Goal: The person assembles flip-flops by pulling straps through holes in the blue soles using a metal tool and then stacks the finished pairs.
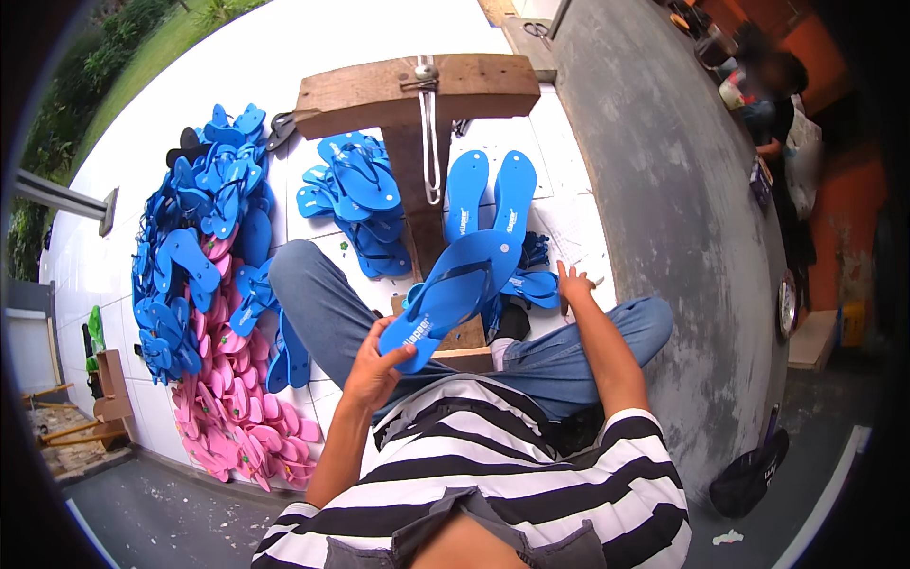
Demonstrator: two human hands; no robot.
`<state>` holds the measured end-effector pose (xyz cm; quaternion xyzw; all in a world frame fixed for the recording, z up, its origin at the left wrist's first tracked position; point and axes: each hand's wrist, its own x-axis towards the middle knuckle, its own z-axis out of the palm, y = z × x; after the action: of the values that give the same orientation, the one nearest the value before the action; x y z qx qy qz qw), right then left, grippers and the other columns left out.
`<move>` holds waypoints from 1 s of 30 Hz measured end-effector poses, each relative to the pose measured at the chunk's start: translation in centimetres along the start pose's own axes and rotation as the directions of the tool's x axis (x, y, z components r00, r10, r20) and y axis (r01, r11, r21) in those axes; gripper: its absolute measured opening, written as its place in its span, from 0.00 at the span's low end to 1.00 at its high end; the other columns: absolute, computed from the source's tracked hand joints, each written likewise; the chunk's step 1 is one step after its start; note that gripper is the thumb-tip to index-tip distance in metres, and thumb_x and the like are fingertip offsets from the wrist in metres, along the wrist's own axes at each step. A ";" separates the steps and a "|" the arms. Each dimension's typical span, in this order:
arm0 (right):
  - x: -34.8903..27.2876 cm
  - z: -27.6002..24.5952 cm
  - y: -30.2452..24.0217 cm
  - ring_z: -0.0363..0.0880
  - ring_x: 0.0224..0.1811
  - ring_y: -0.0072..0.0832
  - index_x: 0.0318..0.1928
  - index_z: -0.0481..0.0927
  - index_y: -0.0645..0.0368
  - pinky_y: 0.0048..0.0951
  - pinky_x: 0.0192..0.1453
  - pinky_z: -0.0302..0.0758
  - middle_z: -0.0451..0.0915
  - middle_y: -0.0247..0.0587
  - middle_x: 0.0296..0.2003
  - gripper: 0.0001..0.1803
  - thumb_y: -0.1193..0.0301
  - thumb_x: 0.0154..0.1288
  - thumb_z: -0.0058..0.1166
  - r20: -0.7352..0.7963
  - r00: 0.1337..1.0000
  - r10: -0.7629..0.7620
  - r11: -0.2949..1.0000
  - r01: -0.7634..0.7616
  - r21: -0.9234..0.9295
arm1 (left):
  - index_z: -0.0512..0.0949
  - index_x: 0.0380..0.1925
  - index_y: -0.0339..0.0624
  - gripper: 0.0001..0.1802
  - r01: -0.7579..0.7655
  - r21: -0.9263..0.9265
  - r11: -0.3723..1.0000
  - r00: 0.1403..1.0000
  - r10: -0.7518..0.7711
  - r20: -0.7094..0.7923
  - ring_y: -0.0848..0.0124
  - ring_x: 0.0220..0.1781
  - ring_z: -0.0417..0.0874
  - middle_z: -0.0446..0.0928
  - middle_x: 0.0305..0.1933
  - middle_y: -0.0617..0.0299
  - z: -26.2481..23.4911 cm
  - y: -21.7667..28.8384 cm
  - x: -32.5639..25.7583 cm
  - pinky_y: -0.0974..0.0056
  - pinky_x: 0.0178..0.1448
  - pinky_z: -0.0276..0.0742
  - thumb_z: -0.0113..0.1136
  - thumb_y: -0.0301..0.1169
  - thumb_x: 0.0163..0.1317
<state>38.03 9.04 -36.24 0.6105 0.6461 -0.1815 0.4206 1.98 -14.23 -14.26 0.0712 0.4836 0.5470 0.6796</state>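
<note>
My left hand (372, 364) is closed around the heel end of a blue flip-flop (463, 281) with a dark strap, tilted above my lap. To its right, my right hand (574, 284) hangs with its fingers apart and nothing visible in it. Close by that hand are a bunch of dark blue straps (536, 249) and a blue flip-flop (533, 287). Two flat blue soles (517, 190) lie side by side on the white tiles beyond the held flip-flop, which partly covers their near ends.
A wooden T-shaped stand (341, 95) rises before me, a long metal loop (429, 152) hanging from it. A stack of blue flip-flops (365, 185) sits left of it. Farther left are heaps of blue (194, 261) and pink flip-flops (237, 398). A grey wall (664, 237) borders the right; another person (773, 104) is beyond.
</note>
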 end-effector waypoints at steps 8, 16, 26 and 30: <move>4.3 4.6 1.1 0.70 0.66 0.50 0.70 0.52 0.55 0.50 0.64 0.74 0.68 0.51 0.65 0.66 0.55 0.32 0.82 -0.169 0.924 -0.343 0.900 0.375 0.221 | 0.54 0.72 0.42 0.49 0.135 -0.074 0.988 0.985 -0.126 0.122 0.61 0.60 0.79 0.72 0.62 0.51 0.9 -0.7 -0.7 0.57 0.66 0.76 0.70 0.18 0.53; -8.5 -4.6 -0.1 0.77 0.55 0.55 0.57 0.66 0.70 0.48 0.58 0.77 0.75 0.64 0.52 0.55 0.47 0.33 0.75 -0.240 0.899 -0.367 0.917 0.393 0.070 | 0.48 0.73 0.44 0.46 0.124 -0.140 0.982 0.947 -0.076 0.311 0.49 0.69 0.71 0.66 0.68 0.46 0.2 0.0 -1.2 0.55 0.72 0.69 0.64 0.24 0.59; -30.4 -9.2 -0.2 0.75 0.54 0.53 0.64 0.62 0.65 0.48 0.56 0.74 0.68 0.55 0.53 0.52 0.57 0.42 0.76 -0.782 0.585 -0.214 0.490 0.757 0.432 | 0.67 0.61 0.34 0.22 -0.237 0.095 0.967 0.966 0.245 -0.080 0.71 0.51 0.82 0.79 0.53 0.54 -1.2 0.7 2.9 0.66 0.55 0.81 0.54 0.36 0.74; -32.4 -8.8 -5.8 0.75 0.54 0.50 0.67 0.59 0.62 0.45 0.52 0.78 0.66 0.54 0.53 0.54 0.57 0.42 0.77 -0.789 0.578 -0.210 0.486 0.762 0.429 | 0.70 0.59 0.33 0.22 -0.321 0.319 0.892 0.925 0.367 -0.096 0.75 0.50 0.80 0.80 0.51 0.56 -1.1 -0.2 4.4 0.69 0.56 0.77 0.54 0.39 0.74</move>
<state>26.57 -6.08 -7.99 0.5163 0.7692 -0.3248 -0.1903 1.00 -11.21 -17.49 0.2148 0.5909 0.5836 0.5139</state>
